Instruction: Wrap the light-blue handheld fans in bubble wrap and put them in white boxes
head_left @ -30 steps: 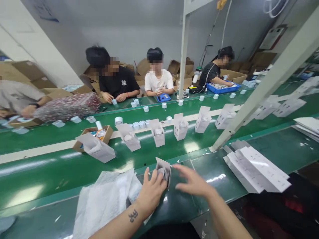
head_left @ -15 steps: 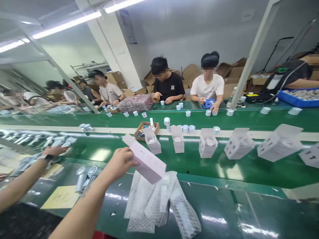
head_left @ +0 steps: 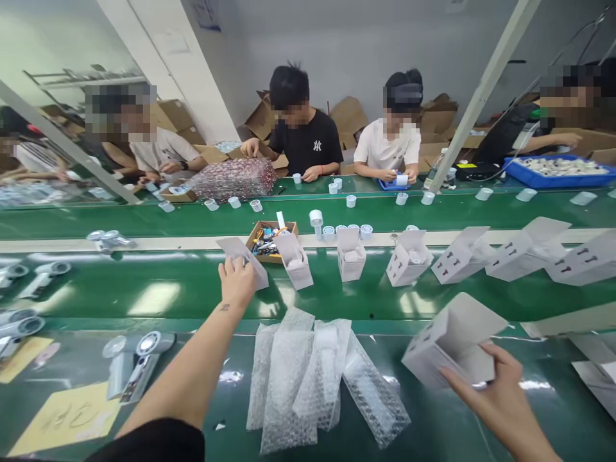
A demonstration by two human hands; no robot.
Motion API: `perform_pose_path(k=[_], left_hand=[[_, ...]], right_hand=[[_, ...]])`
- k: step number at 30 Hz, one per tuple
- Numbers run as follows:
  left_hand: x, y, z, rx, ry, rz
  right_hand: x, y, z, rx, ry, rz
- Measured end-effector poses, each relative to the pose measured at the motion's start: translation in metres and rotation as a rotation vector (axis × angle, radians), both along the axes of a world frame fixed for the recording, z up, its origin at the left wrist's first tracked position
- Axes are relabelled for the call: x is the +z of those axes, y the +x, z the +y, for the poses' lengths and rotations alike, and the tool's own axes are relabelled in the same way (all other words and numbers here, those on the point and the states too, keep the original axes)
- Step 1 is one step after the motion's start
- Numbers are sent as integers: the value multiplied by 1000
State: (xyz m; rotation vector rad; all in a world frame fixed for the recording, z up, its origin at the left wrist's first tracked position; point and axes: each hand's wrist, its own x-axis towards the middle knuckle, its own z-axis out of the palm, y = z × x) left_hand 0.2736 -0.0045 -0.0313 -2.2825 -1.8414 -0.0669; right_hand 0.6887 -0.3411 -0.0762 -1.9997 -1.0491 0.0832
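My left hand (head_left: 237, 282) reaches over the conveyor belt with its fingers at the top of an upright white box (head_left: 257, 273) whose flap is up. My right hand (head_left: 500, 385) grips another open white box (head_left: 426, 353) by its rim, thumb on the near side; it is tilted above the workbench and its inside looks bare. Between my arms, several bubble-wrap pouches (head_left: 293, 378) lie overlapping, with pale items inside some. To the left of them are grey handheld devices with round heads (head_left: 144, 362), beside a yellow paper with handwriting (head_left: 62, 417).
Several open white boxes (head_left: 351, 263) with wrapped contents stand in a row along the belt (head_left: 332, 298). A small cardboard tray of parts (head_left: 272, 256) sits behind them. White cups (head_left: 351, 201) line the far belt. Co-workers sit opposite; a blue tray (head_left: 561, 183) is at far right.
My left hand has moved the white box from above the pouches onto the belt's left side. My right hand has come into view with another open box. The view has shifted.
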Motion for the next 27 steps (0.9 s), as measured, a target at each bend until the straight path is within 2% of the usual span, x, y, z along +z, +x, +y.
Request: perform_pose_path(k=[1,2,5,6,7,9,10,11,12,14,15,17,19,21,23,25,27], left_hand=[[-5,19,-21,-118,17,-51],[-13,41,-48,-320,-3,-116],[-51,112,-149,-1072,-292,-173],[-66,132,-181,-1259,-302,-151],[-79,149,-207,-1340,-282,-129],[-95,172,-238,-1373,-261,-82],[-94,178,-243,-1386,-261,-70],[-87,180,-242,-1411,-273,-65],[-73,180,-236,-1437,-291,-69],[-33,173,-221,-1412,-331,-119],[-9,168,-214,-1340,-352,-178],[36,160,-204,-1116,-369,-431],[67,157,-201,-846,-314,-770],[77,164,-203,-590,-203,-1015],[71,178,-207,-426,-61,-1059],[57,196,-214,-409,79,-951],[46,213,-224,-493,142,-739]], right_hand=[[-8,-12,5,7,-4,-9],[-15,-21,10,16,-3,-20],[-29,-33,16,84,13,-48],[-32,-33,15,112,21,-58],[-33,-31,14,141,23,-61],[-31,-26,10,216,4,-35],[-29,-23,8,259,-17,-8],[-26,-20,6,301,-41,27],[-23,-19,5,337,-65,70],[-17,-19,4,386,-98,176],[-15,-20,5,408,-114,238],[-10,-24,11,467,-149,355],[-5,-29,17,539,-167,400],[-2,-33,24,581,-158,370],[-2,-36,28,590,-150,326],[-3,-38,31,569,-150,309],[-5,-40,33,569,-131,297]])
